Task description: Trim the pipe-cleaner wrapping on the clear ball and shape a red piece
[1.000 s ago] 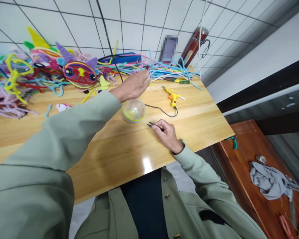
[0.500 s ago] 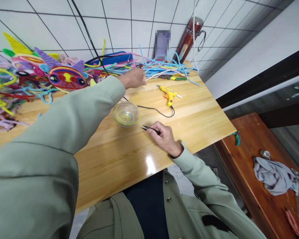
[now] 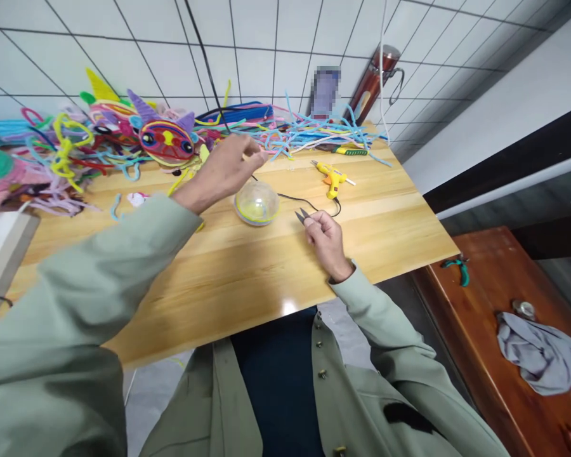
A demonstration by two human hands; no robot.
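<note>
My left hand point(image 3: 226, 170) is raised over the table, above and left of a clear plastic dome point(image 3: 257, 203) with a yellow and blue rim. Its fingers are pinched together near the tips; whatever they hold is too small to name. On the right, my right hand point(image 3: 327, 241) grips dark pointed tweezers point(image 3: 302, 216), their tips aimed up and left toward the dome. A yellow glue gun point(image 3: 332, 179) lies on the table beyond my right hand, its black cord running behind the dome.
Pipe cleaners point(image 3: 295, 134) are heaped along the wall, beside a horned mask-like craft piece point(image 3: 167, 141). A red-brown flask point(image 3: 374, 86) leans at the back. A white box point(image 3: 2, 254) sits at left. A brown bench point(image 3: 480, 317) with grey cloth point(image 3: 537, 355) is at right.
My left hand has drawn back from the pipe cleaners toward the left and nearer to me. My right hand has lifted slightly with the tweezers. The view has turned left.
</note>
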